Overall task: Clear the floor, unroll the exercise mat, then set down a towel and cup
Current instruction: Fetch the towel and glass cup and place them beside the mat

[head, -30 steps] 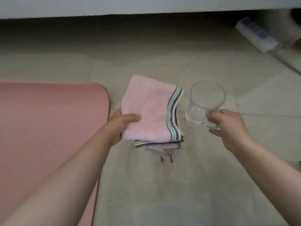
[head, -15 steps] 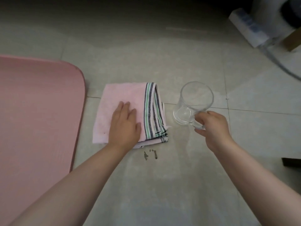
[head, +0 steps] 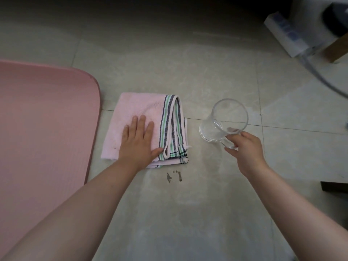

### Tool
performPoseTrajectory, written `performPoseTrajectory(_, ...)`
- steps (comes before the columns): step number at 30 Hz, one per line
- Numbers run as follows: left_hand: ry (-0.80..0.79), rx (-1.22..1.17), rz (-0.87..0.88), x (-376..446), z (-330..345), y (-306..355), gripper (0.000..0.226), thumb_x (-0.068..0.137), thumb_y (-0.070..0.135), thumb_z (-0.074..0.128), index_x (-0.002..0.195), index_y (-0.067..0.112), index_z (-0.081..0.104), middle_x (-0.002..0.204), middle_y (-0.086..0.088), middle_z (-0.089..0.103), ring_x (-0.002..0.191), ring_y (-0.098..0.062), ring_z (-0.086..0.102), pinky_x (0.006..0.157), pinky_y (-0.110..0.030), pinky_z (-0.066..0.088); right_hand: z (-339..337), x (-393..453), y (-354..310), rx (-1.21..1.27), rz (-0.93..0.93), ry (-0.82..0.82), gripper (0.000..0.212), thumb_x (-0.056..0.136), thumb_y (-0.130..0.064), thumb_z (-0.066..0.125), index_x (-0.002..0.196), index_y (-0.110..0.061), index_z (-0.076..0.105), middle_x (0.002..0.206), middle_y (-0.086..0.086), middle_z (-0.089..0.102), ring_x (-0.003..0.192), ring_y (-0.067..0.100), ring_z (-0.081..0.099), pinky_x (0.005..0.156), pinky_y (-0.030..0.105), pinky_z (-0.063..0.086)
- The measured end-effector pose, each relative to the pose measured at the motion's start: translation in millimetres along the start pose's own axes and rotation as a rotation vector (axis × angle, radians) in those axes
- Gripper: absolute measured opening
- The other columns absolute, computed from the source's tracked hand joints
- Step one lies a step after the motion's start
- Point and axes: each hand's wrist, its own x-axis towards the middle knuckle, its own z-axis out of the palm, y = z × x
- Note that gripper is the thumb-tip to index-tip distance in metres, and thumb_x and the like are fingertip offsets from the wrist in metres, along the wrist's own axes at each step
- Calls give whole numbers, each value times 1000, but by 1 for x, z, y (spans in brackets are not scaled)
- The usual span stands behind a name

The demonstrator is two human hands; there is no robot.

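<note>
At the left edge of the floor [head: 188,213] lies the pink exercise mat [head: 43,132], unrolled and flat on the tiles; its rounded far corner is near the towel but does not touch it, a narrow strip of tile stays between them.

Just to the right of the mat, about in the middle of the floor, the pink towel [head: 135,108] lies folded, with a band of green, grey and white stripes along its right side. The left hand [head: 138,142] rests on top of it, palm down, with the fingers straight and close together and the thumb spread out toward the striped band. It presses flat on the cloth and does not curl around it.

A little in front of the towel, toward the person, there are two small dark marks [head: 174,177] on the tile.

Right of the towel, apart from it, is the clear glass cup [head: 224,121]. It is tilted, with the mouth leaning to the far right, and I cannot tell if its base already touches the floor. The right hand [head: 244,149] holds the cup by its handle, the fingers and thumb curled around it.

At the far right corner of the floor stands a white box with blue print [head: 286,32], blurred, with a grey cable [head: 323,78] running from there to the right edge. At the right edge, nearer the person, a dark object [head: 334,186] shows only in part.
</note>
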Motion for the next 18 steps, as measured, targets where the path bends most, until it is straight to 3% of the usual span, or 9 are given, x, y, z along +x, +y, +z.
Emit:
performPoseTrajectory(6, -5, -3, 5, 1, -1, -4, 84, 90, 58, 33, 149, 15, -7, 157, -12, -16, 145, -29, -17, 118, -42, -7, -2, 4, 4, -47, 0, -23, 38, 83, 0, 51, 109, 25, 40, 65, 8, 36, 60, 12, 36, 69, 24, 46)
performPoseTrajectory(8, -1, -10, 9, 0, -2, -2, 83, 90, 57, 34, 149, 15, -6, 157, -12, -16, 145, -29, -17, 118, -42, -6, -3, 2, 2, -97, -27, -11, 35, 83, 1, 51, 107, 24, 43, 68, 17, 43, 67, 14, 40, 71, 27, 44)
performPoseTrajectory(10, -5, -19, 13, 1, -4, -1, 83, 90, 57, 34, 150, 15, -4, 158, -12, -15, 145, -29, -16, 118, -43, -5, -4, -1, 0, -196, -97, 26, 26, 82, -1, 54, 103, 14, 49, 81, 12, 56, 84, 16, 46, 75, 26, 40)
performPoseTrajectory(12, -10, -62, 29, 0, -7, 0, 80, 90, 55, 35, 150, 15, 0, 158, -12, -12, 146, -28, -14, 118, -42, -4, -6, -8, 0, -302, -213, 97, 35, 81, -2, 57, 114, -3, 47, 114, 4, 57, 108, 18, 50, 85, 26, 41)
performPoseTrajectory(14, 56, -173, 56, -4, -12, -3, 71, 93, 48, 37, 149, 12, 13, 159, -13, 2, 147, -27, -2, 119, -40, 3, -7, -18, -4, -459, -401, 181, 49, 80, -3, 57, 126, -6, 40, 145, 11, 36, 134, 22, 35, 101, 17, 29)
performPoseTrajectory(16, 225, -349, 60, -9, -20, -8, 57, 95, 34, 44, 141, 3, 34, 152, -18, 28, 142, -31, 22, 116, -39, 16, -2, -32, -11, -584, -588, 212, 50, 80, -1, 55, 128, -3, 40, 154, 14, 17, 142, 24, 18, 102, 3, 15)
performPoseTrajectory(17, 316, -420, 38, -13, -24, -13, 50, 94, 28, 48, 135, -1, 43, 145, -22, 39, 136, -35, 33, 113, -39, 23, 3, -38, -15, -614, -662, 196, 46, 80, -1, 54, 125, -1, 43, 154, 16, 16, 142, 26, 17, 109, 10, 14)
performPoseTrajectory(18, 390, -456, 14, -16, -26, -20, 46, 92, 24, 50, 127, -6, 50, 136, -26, 48, 128, -39, 41, 109, -41, 29, 10, -45, -20, -630, -720, 169, 42, 80, -1, 52, 121, 1, 46, 153, 19, 18, 141, 28, 19, 116, 28, 18)
